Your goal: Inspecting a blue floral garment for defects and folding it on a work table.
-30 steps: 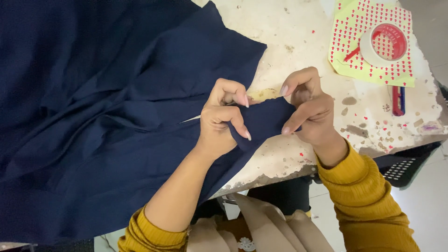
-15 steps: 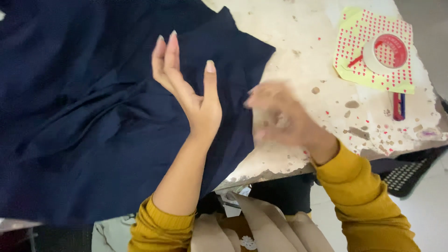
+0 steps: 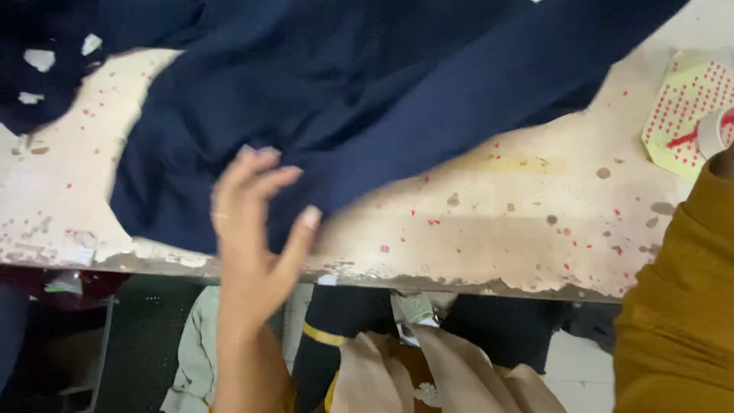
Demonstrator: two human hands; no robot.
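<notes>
A large navy blue cloth lies spread and blurred across the worn white table. My left hand is open, fingers spread, over the cloth's lower edge near the table's front. Its fingertips touch or hover just above the fabric; blur hides which. Only the mustard-yellow sleeve of my right arm shows at the right edge. The right hand itself lies outside the picture.
A yellow sheet with red dots lies at the table's right end, with a roll of tape on it. Small red dots and brown stains speckle the tabletop. Beige fabric lies on my lap below the chipped front edge.
The view has swung left and closer. My left hand dropped from raised to the cloth's front edge. My right hand left the picture, and the cloth has shifted across the table.
</notes>
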